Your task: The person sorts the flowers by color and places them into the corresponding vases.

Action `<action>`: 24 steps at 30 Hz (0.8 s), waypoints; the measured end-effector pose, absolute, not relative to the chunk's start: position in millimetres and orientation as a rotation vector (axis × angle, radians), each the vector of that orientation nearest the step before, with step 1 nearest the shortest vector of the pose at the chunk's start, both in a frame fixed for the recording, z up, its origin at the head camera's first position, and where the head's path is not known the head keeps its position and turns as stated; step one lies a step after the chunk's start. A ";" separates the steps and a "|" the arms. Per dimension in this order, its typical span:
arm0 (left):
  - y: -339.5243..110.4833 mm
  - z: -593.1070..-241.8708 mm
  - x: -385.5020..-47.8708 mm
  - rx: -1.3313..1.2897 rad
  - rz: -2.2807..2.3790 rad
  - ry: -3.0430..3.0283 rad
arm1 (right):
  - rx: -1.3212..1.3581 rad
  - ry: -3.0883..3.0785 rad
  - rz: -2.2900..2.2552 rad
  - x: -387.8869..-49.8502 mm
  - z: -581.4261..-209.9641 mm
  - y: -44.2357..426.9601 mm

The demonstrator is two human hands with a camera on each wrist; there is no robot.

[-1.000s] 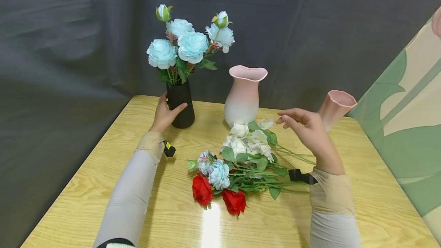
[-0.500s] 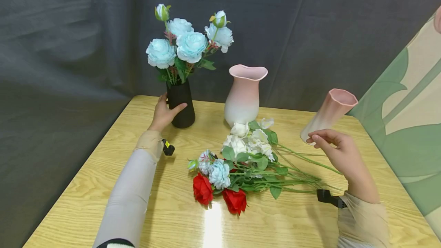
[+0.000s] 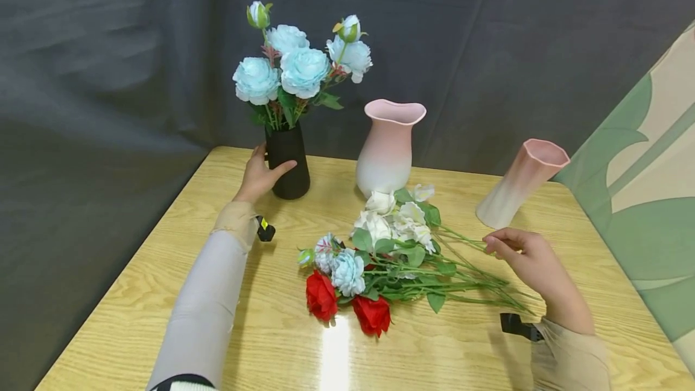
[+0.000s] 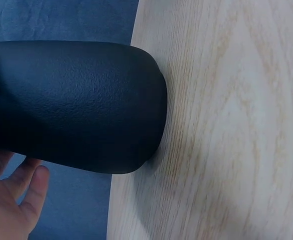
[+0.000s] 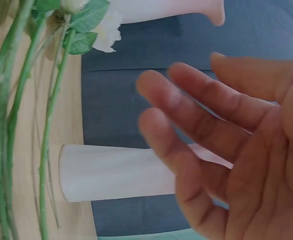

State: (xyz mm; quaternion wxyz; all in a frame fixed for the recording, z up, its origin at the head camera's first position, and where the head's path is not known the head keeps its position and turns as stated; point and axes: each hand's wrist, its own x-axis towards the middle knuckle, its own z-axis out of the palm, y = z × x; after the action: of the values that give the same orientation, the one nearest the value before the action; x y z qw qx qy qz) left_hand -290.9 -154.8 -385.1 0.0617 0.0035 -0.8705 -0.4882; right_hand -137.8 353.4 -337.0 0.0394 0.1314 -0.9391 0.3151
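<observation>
My left hand (image 3: 258, 178) grips the black vase (image 3: 288, 162) at the table's back left, thumb across its front. The left wrist view shows the vase's lower body (image 4: 86, 105) upright on the wood. Light blue flowers (image 3: 304, 72) with two buds stand in it. On the right, my right hand (image 3: 534, 261) hovers by the green stems (image 3: 461, 279) of flowers lying on the table. Its loosely bent fingers hold nothing in the right wrist view. White flowers (image 3: 374, 228), blue flowers (image 3: 347, 271) and red flowers (image 3: 321, 296) make up the lying bunch, heads to the left.
A pink-and-white vase (image 3: 385, 155) with a wavy rim stands at the back middle. Beyond my right hand is a narrower pink-and-white vase (image 3: 521, 180). A dark cloth (image 3: 461, 47) hangs behind the table, and a leaf-patterned panel (image 3: 651, 228) borders the right.
My right hand has moved right and nearer to me, from beside the white flower heads to the stem ends. My left hand stays on the black vase.
</observation>
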 end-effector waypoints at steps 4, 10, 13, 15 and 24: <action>-155.0 -386.7 -289.4 0.022 -1.487 -2.639 | 0.440 -3.017 0.938 -139.9 -341.4 350.4; -154.7 -387.2 -289.6 0.005 -1.480 -2.632 | 0.502 -3.131 0.893 -143.0 -350.8 344.4; -154.0 -386.7 -289.0 0.006 -1.482 -2.631 | 0.537 -3.191 0.853 -144.5 -354.1 339.0; -153.8 -386.3 -288.5 0.010 -1.482 -2.632 | 0.562 -3.228 0.852 -144.8 -355.4 334.6; -154.4 -390.5 -291.1 -0.015 -1.451 -2.616 | 0.667 -3.288 0.868 -143.1 -360.9 318.5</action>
State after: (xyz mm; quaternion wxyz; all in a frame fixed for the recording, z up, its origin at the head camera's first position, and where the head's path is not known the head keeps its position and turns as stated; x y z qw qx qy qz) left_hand -291.1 -154.4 -390.5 0.0749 -0.0051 -0.8721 -0.4836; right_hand -143.1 318.5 -360.9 -0.1614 0.1900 -0.9363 0.2472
